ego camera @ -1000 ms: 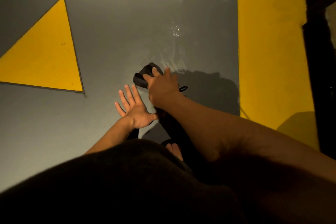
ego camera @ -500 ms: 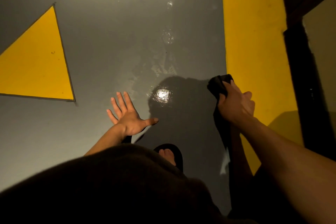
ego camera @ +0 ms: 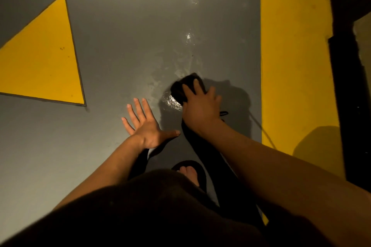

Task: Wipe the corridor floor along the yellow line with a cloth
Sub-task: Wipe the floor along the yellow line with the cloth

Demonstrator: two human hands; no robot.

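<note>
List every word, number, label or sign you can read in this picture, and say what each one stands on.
Readable words, numbers or labels: none.
Painted signs without text: a yellow triangle and a yellow line, both on the grey floor.
The dark cloth under the right hand shows no label.

You have two hands in view, left hand point(ego camera: 147, 126) and right hand point(ego camera: 200, 106), one black cloth point(ego camera: 183, 87), one yellow line point(ego camera: 295, 56), one yellow triangle point(ego camera: 44, 62), and one sandalled foot point(ego camera: 190, 172).

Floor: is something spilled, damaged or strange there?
No damage shows. The grey floor has wet, shiny streaks beside the cloth, which the right hand presses down. That fits wiping. The left hand lies flat.
</note>
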